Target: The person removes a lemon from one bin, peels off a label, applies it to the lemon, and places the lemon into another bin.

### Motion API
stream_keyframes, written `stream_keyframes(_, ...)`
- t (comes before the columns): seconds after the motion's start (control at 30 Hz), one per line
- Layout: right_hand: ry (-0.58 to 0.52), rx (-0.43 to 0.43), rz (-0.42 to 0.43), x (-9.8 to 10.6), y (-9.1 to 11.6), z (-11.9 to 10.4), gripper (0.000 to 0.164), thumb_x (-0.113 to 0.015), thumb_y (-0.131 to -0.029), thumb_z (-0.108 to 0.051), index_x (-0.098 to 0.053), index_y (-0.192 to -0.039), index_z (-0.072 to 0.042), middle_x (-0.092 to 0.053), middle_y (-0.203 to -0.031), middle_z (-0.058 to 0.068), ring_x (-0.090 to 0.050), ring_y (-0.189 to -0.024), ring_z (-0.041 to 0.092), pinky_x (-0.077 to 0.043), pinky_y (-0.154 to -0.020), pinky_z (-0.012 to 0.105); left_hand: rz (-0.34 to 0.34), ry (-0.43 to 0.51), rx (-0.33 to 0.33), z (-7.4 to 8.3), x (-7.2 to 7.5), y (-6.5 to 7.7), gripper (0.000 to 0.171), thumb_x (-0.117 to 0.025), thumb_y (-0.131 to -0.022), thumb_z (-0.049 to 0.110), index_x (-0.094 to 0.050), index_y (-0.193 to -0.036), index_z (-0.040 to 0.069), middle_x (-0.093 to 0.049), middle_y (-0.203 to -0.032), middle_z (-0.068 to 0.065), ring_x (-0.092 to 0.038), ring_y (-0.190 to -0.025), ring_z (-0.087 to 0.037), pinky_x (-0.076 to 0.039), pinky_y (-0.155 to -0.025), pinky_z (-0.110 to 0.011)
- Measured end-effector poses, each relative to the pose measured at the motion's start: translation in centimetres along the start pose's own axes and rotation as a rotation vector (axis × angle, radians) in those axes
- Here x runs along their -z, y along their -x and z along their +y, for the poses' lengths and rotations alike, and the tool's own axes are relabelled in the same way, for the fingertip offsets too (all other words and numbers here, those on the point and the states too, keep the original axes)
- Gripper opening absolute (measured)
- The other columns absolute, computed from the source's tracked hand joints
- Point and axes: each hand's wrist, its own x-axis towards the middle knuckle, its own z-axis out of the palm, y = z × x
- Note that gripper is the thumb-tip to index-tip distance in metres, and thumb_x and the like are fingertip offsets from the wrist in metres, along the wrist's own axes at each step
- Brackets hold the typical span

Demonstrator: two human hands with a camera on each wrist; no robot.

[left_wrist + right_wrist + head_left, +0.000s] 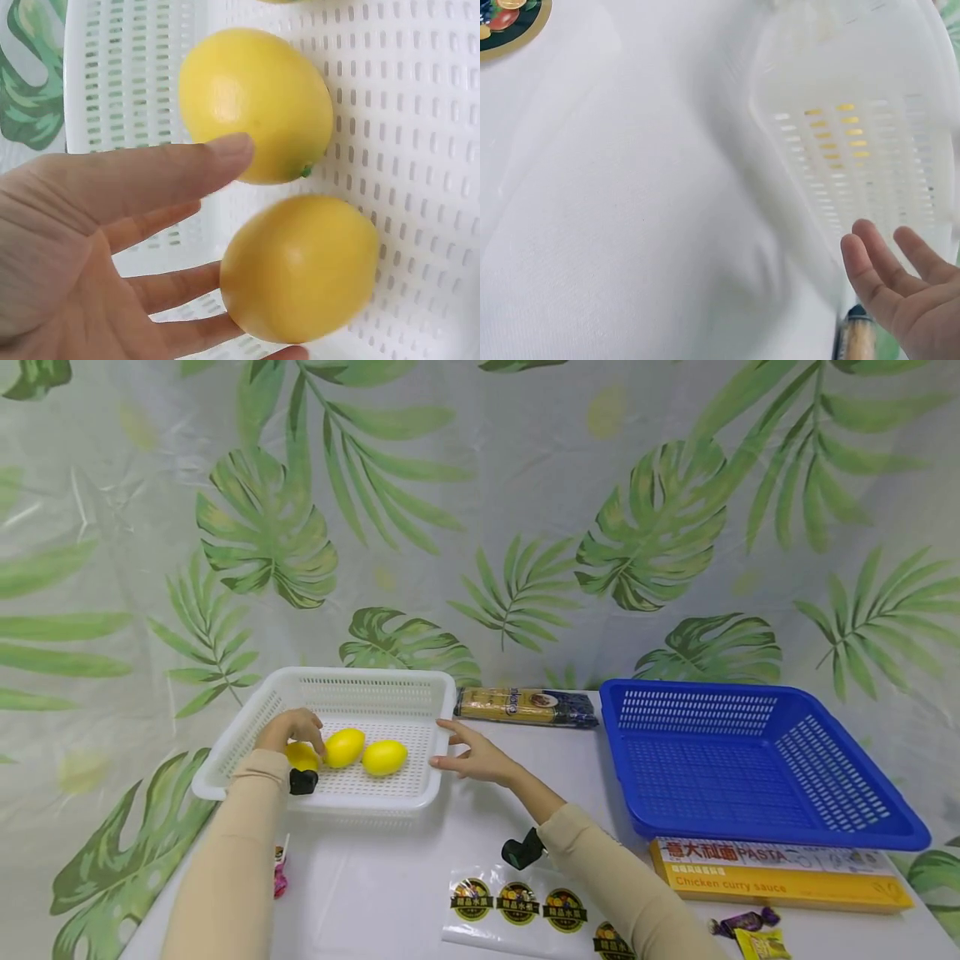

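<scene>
pasta box (780, 878) near purple candy (744, 923)

A pale grey, slightly shiny sheet (525, 493) hangs across the far side, printed with large green leaves (266, 531) and faint yellow spots (606, 412). At far left, its creases catch the light. In front stands a white table (360, 877), softly lit.

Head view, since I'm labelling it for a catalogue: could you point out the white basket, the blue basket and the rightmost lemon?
White basket (360, 802): head view, front rim.
Blue basket (697, 777): head view, mesh floor.
Rightmost lemon (385, 758): head view, middle.
</scene>
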Motion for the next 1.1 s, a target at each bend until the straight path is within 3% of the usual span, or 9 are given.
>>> stream_keyframes(0.23, 0.003, 0.001, -0.007, -0.5, -0.5, 0.6, 0.073, -0.063, -0.089, -0.031, -0.026, -0.149, -0.018, -0.037, -0.140, 0.025, -0.061, -0.103, 0.037, -0.053, -0.078, 0.045, -0.124, -0.084, 0.026, -1.2, -0.2, -0.2, 0.064, -0.068, -0.082, 0.019, -0.042, -0.132, -0.011, -0.037, -0.137, -0.034, -0.038, -0.124, -0.046, -0.037, -0.101, -0.049)
stream_keyframes(0.53, 0.001, -0.002, -0.017, -0.4, -0.4, 0.4, 0.071, -0.063, -0.088, -0.033, -0.027, -0.149, -0.023, -0.034, -0.142, 0.025, -0.060, -0.104, 0.037, -0.054, -0.077, 0.045, -0.139, -0.061, 0.052, -1.5, -0.6, -0.1, 0.059, -0.073, -0.078, 0.020, -0.050, -0.125, -0.008, -0.042, -0.132, -0.033, -0.042, -0.118, -0.041, -0.035, -0.102, -0.048)
stream_keyframes(0.73, 0.009, -0.003, -0.022, -0.5, -0.5, 0.5, 0.073, -0.062, -0.089, -0.034, -0.025, -0.150, -0.020, -0.035, -0.142, 0.026, -0.060, -0.103, 0.036, -0.054, -0.076, 0.043, -0.096, -0.116, 0.043, -1.5, -0.6, -0.5, 0.052, -0.075, -0.072, 0.020, -0.052, -0.112, -0.003, -0.048, -0.119, -0.026, -0.044, -0.105, -0.034, -0.040, -0.095, -0.046)
stream_keyframes(0.87, 0.011, -0.004, -0.017, -0.4, -0.4, 0.6, 0.073, -0.062, -0.089, -0.034, -0.025, -0.150, -0.020, -0.035, -0.141, 0.025, -0.060, -0.103, 0.036, -0.054, -0.076, 0.042, -0.041, -0.102, 0.043, -1.1, -0.1, -0.4, 0.066, -0.077, -0.069, 0.020, -0.048, -0.121, -0.008, -0.047, -0.122, -0.029, -0.046, -0.105, -0.036, -0.042, -0.092, -0.046)
stream_keyframes(1.03, 0.000, -0.007, -0.014, -0.4, -0.3, 0.4, 0.072, -0.062, -0.089, -0.034, -0.025, -0.150, -0.021, -0.036, -0.141, 0.025, -0.060, -0.103, 0.036, -0.054, -0.076, 0.042, 0.056, 0.059, 0.000, 0.2, 1.2, 0.9, 0.071, -0.074, -0.074, 0.020, -0.039, -0.126, -0.013, -0.051, -0.109, -0.026, -0.053, -0.087, -0.029, -0.051, -0.072, -0.036)
stream_keyframes(1.1, -0.007, -0.004, -0.016, -0.5, -0.3, 0.4, 0.072, -0.062, -0.090, -0.033, -0.024, -0.150, -0.020, -0.036, -0.141, 0.025, -0.060, -0.102, 0.036, -0.054, -0.076, 0.043, 0.106, 0.136, -0.072, 1.0, 1.8, 1.7, 0.065, -0.072, -0.076, 0.020, -0.039, -0.121, -0.013, -0.051, -0.100, -0.022, -0.053, -0.079, -0.025, -0.051, -0.063, -0.032)
